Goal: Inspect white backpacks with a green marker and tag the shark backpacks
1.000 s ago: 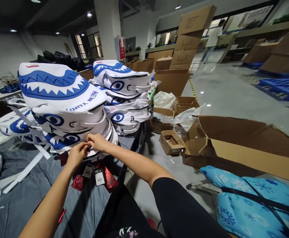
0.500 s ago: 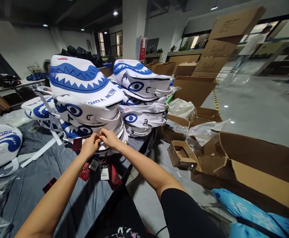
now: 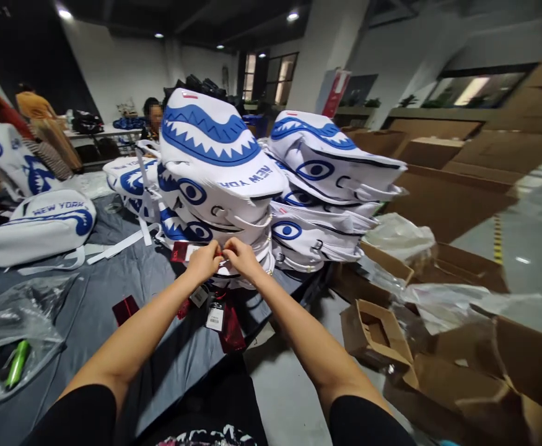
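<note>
My left hand (image 3: 204,261) and my right hand (image 3: 243,257) meet at the front of a stack of white backpacks (image 3: 224,179) with blue shark teeth, eyes and lettering. The fingers of both are pinched close together by a lower backpack in the stack. What they pinch is too small and covered to make out. Below them hang a black-and-white hang tag (image 3: 214,314), a paler tag (image 3: 199,296) and a dark red piece of shiny material (image 3: 232,328). Another dark red piece (image 3: 126,310) lies on the cloth left of my forearm.
A second backpack stack (image 3: 319,186) stands right behind. On the grey tablecloth (image 3: 159,347) lie a white backpack (image 3: 43,223) and a clear plastic bag (image 3: 33,316) with a green tube (image 3: 17,364). Open cardboard boxes (image 3: 377,334) fill the right floor. People are at the back left.
The view has swung left, so the stacks appear farther right and more of the left table shows. Both hands stay pinched at the same part of the stack.
</note>
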